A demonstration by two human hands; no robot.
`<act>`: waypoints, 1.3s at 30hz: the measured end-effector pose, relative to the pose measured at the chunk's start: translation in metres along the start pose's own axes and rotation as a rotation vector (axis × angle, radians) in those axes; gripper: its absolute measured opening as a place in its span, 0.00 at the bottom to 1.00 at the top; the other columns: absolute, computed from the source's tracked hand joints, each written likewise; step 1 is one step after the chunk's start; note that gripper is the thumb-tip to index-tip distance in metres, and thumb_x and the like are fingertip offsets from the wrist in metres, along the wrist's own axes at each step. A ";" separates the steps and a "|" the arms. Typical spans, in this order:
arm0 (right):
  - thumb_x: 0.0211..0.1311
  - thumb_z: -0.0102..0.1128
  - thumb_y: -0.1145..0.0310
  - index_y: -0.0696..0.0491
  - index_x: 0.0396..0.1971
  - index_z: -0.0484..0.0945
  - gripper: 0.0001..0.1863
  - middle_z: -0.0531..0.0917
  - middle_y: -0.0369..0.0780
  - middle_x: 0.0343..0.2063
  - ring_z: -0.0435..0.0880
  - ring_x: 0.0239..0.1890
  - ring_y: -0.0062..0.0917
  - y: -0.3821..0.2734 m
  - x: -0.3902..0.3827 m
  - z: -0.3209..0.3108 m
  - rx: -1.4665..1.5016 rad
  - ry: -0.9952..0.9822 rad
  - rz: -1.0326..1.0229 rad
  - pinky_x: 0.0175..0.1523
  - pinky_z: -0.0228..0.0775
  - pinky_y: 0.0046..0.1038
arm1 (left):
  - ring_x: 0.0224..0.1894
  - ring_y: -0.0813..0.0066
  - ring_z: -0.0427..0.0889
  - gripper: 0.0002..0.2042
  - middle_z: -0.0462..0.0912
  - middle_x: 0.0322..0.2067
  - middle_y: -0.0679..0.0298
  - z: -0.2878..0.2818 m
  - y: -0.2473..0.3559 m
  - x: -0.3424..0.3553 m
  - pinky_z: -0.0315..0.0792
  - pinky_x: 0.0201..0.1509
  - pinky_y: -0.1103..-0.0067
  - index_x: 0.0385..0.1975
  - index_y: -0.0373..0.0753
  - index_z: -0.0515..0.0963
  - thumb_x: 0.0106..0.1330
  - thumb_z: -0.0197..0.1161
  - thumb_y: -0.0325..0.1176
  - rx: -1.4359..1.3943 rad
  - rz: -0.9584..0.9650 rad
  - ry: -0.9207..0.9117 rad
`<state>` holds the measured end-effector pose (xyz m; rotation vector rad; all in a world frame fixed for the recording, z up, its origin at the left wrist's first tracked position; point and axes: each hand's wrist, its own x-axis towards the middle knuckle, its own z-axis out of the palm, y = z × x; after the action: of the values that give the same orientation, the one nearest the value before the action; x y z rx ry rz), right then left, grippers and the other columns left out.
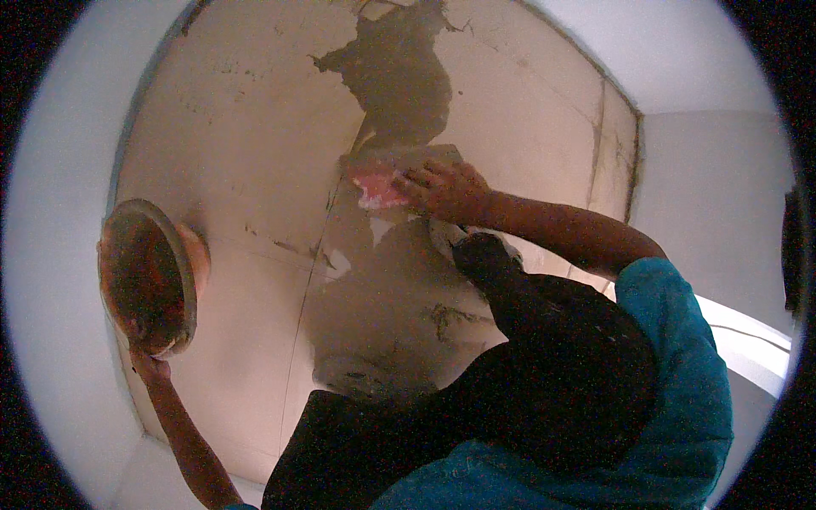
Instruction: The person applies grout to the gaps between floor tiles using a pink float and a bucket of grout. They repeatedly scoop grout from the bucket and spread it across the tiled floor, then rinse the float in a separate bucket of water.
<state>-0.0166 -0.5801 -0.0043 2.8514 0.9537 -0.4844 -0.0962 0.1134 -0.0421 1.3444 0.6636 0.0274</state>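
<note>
My left hand point(151, 364) grips the near rim of a round orange-brown bucket point(202, 255), which is tilted so that its dark, grey-smeared inside shows. My right hand point(446, 189) is closed on a flat rectangular pad point(381, 189), red with a whitish edge, pressed against the floor. Whether it is a sponge or a float I cannot make out. Around and under the pad spreads a grey-brown wet smear point(374, 293). Beyond it lies a darker, ragged-edged patch point(408, 76) of the same kind. A thin dark joint line runs through the smear between the pale floor tiles point(246, 289).
Pale walls point(705, 170) close in the floor on the left and right, with a dark line along their foot. My knees and a foot point(446, 238) are bent close to the wet smear. A thin cable point(748, 333) lies on a white strip at the right.
</note>
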 end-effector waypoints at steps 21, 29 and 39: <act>0.48 0.57 0.74 0.32 0.58 0.71 0.33 0.72 0.28 0.60 0.72 0.60 0.26 0.082 -0.106 0.037 0.094 0.126 0.214 0.54 0.70 0.36 | 0.61 0.55 0.69 0.27 0.67 0.61 0.53 0.019 0.025 -0.062 0.63 0.66 0.62 0.61 0.35 0.66 0.68 0.54 0.47 -0.027 0.043 -0.198; 0.49 0.57 0.77 0.30 0.58 0.70 0.35 0.71 0.25 0.60 0.71 0.60 0.24 0.111 -0.013 -0.007 0.009 0.082 0.135 0.58 0.69 0.36 | 0.61 0.56 0.69 0.27 0.68 0.61 0.55 -0.098 0.018 -0.095 0.65 0.64 0.64 0.61 0.36 0.65 0.69 0.52 0.48 0.230 0.032 0.314; 0.48 0.58 0.77 0.31 0.54 0.75 0.31 0.76 0.24 0.55 0.74 0.57 0.22 0.152 0.005 -0.037 -0.081 0.074 0.090 0.55 0.71 0.34 | 0.61 0.57 0.68 0.27 0.67 0.60 0.58 -0.111 0.006 -0.231 0.66 0.63 0.64 0.62 0.43 0.64 0.67 0.52 0.50 0.081 -0.225 0.698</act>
<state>0.0882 -0.6920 0.0281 2.8413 0.8318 -0.3257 -0.3337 0.1241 0.0539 1.3245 1.4132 0.3010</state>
